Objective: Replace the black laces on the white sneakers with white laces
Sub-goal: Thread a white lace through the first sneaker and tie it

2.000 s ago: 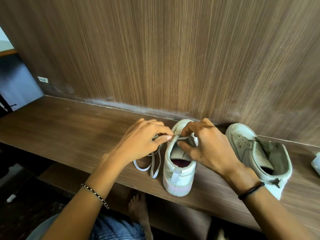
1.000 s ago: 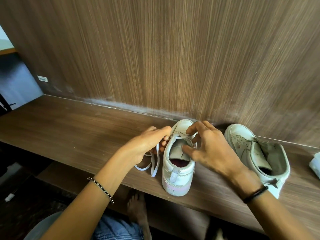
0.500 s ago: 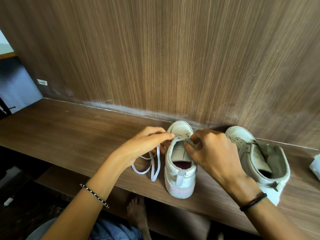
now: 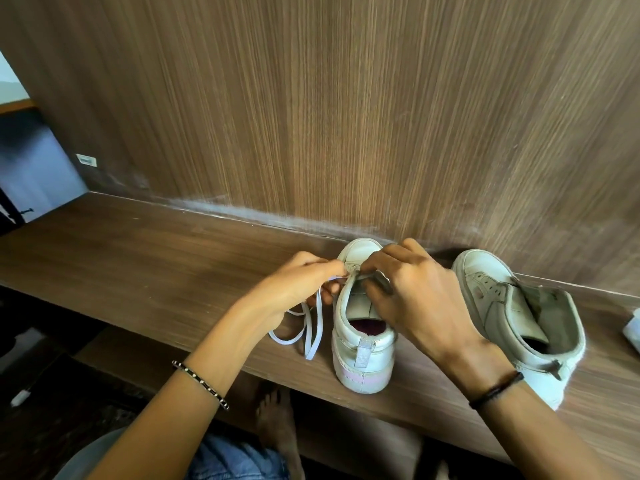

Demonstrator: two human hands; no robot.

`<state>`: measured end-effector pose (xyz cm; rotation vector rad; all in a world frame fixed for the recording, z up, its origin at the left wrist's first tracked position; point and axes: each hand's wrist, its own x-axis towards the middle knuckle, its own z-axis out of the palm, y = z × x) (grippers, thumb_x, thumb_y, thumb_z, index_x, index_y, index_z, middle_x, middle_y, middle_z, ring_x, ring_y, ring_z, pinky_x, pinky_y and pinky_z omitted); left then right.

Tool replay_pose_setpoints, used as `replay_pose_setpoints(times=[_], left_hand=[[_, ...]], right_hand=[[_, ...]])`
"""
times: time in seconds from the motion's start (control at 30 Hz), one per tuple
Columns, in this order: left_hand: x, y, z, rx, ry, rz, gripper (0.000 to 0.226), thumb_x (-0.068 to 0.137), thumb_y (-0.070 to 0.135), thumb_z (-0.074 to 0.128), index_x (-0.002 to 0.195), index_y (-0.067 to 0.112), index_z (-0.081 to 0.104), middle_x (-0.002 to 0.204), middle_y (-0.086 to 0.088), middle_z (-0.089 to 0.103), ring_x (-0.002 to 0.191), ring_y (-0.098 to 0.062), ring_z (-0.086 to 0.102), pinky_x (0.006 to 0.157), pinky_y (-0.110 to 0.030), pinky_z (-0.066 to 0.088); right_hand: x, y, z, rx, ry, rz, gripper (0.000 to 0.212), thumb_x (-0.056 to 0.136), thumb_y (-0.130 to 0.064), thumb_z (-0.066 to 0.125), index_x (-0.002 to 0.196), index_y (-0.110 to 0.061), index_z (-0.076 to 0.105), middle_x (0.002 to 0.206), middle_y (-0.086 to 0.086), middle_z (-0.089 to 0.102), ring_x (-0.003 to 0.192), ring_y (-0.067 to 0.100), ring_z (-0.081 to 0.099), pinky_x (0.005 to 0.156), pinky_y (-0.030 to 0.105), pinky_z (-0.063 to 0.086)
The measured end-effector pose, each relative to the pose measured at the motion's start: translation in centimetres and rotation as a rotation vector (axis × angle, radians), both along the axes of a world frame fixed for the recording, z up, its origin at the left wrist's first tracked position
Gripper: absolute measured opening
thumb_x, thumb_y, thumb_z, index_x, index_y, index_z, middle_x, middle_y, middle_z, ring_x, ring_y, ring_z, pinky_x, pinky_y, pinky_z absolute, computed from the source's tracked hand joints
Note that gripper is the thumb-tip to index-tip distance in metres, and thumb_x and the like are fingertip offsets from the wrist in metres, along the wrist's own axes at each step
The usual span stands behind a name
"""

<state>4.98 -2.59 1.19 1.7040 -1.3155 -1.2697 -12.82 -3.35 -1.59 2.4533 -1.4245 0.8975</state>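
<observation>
Both hands are in tight at the toe end of the white leather sneaker point(image 4: 363, 355). It stands on the long brown wooden bench point(image 4: 138, 258) with its toe close to the wood-grain wall panel point(image 4: 311, 116) and its heel right up at the near edge. The left hand point(image 4: 301, 282) is narrow, with thumb and fingertips pinching the flat white lace point(image 4: 311, 327) just left of the eyelets. From that pinch the lace drops in loose loops onto the bench beside the sneaker, and its loose end lies short of the near edge. The right hand point(image 4: 412, 292) arches over the tongue with its fingers curled tight, nipping the lace where it crosses the front of the sneaker.

To the right, a little apart, sits the second white sneaker point(image 4: 519, 320). It is angled, unlaced, with the tongue folded in and its heel near the front edge. Further right, a small white object point(image 4: 632, 329) is cut off by the frame.

Left of the lace, bare wood runs wide all the way to the far corner. The gap between the two sneakers is narrow, and the right wrist fills it.

A beaded bracelet point(image 4: 201, 384) is on the left wrist and a black band point(image 4: 497, 389) on the right. A bare foot point(image 4: 277, 417) shows below the bench.
</observation>
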Motion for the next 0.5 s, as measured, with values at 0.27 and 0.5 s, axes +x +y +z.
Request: replay_pose_setpoints(times=[0.27, 0.5], left_hand=[[0.38, -0.38, -0.46, -0.006, -0.045, -0.129, 0.029, 0.095, 0.042, 0.063, 0.074, 0.022, 0.064, 0.069, 0.009, 0.062, 0.069, -0.009, 0.058, 0.092, -0.036, 0.048], [0.14, -0.69, -0.60, 0.133, 0.230, -0.019, 0.021, 0.095, 0.021, 0.066, 0.076, 0.012, 0.065, 0.064, 0.003, 0.059, 0.055, -0.010, 0.055, 0.056, -0.021, 0.052]], right_hand=[[-0.93, -0.27, 0.41, -0.016, 0.105, 0.132, 0.017, 0.093, -0.037, 0.063, 0.089, -0.024, 0.074, 0.096, -0.013, 0.064, 0.098, 0.013, 0.054, 0.042, 0.034, 0.049], [-0.79, -0.48, 0.29, 0.306, -0.187, 0.170, 0.010, 0.091, -0.039, 0.067, 0.096, -0.030, 0.067, 0.109, -0.017, 0.053, 0.104, 0.005, 0.046, 0.076, 0.035, 0.053]])
